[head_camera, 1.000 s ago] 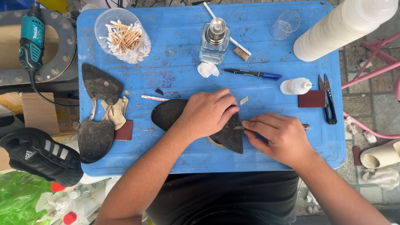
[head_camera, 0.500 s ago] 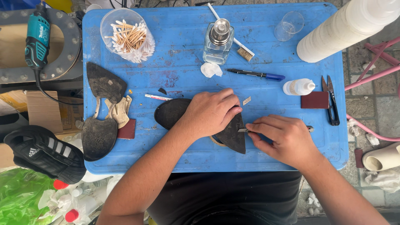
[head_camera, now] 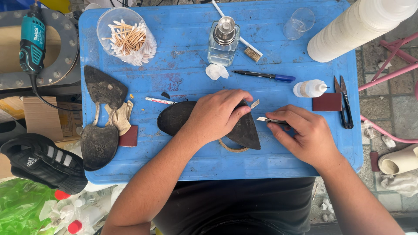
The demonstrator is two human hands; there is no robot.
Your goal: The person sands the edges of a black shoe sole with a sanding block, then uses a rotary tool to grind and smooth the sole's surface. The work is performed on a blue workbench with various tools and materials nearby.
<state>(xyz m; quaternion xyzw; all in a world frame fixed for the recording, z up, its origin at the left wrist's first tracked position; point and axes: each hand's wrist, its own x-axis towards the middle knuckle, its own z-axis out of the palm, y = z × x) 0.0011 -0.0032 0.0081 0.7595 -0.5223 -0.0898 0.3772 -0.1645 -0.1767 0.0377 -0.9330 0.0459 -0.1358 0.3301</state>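
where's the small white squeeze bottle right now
In the head view, the small white squeeze bottle lies on its side near the right edge of the blue table, between the blue-capped pen and the black snips, just above the dark red block.

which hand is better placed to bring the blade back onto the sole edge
Right. The right hand already holds the small blade, its tip just off the pointed end of the black sole piece. The left hand lies flat on that piece, pinning it to the blue table.

Packaging, left of the tabletop only.
Brown cardboard box [head_camera: 32,114] at left, beside tabletop [head_camera: 183,74] edge; crumpled green plastic bag [head_camera: 19,209] near-left, below it.
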